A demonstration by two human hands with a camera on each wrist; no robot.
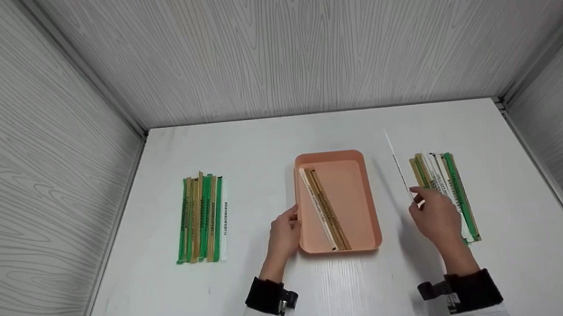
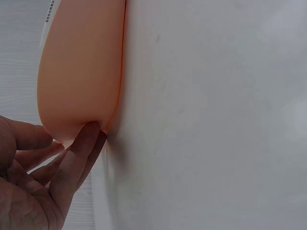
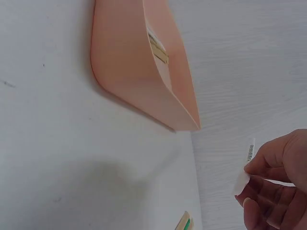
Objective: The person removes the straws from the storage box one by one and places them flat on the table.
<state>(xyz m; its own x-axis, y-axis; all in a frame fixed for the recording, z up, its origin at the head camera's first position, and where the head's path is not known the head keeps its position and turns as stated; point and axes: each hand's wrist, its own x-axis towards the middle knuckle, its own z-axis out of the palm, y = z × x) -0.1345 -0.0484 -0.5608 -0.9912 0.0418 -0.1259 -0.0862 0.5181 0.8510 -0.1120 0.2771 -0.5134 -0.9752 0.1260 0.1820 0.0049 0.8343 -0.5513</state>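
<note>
My left hand (image 1: 284, 235) holds the near left side of a shallow salmon-pink tray (image 1: 373, 206). In the left wrist view its fingers (image 2: 79, 153) lie against the outer wall of the tray, thumb near the rim. Inside the tray a white wrapped straw (image 1: 318, 208) lies beside brown wrapped ones (image 1: 331, 214). My right hand (image 1: 437, 215) pinches one end of a white wrapped straw (image 1: 397, 163), raised and tilted, between thumb and fingers. In the right wrist view printing shows on this straw (image 3: 251, 149). Below the right hand lies a row of mixed wrapped straws (image 1: 457, 188), partly hidden by it.
To the left, a second row of green, brown and white wrapped straws (image 1: 202, 218) lies side by side on the white table (image 1: 135, 293). Grey wood-grain panels (image 1: 272, 47) wall the table at the back and both sides. Each wrist wears a black strap camera (image 1: 288, 299).
</note>
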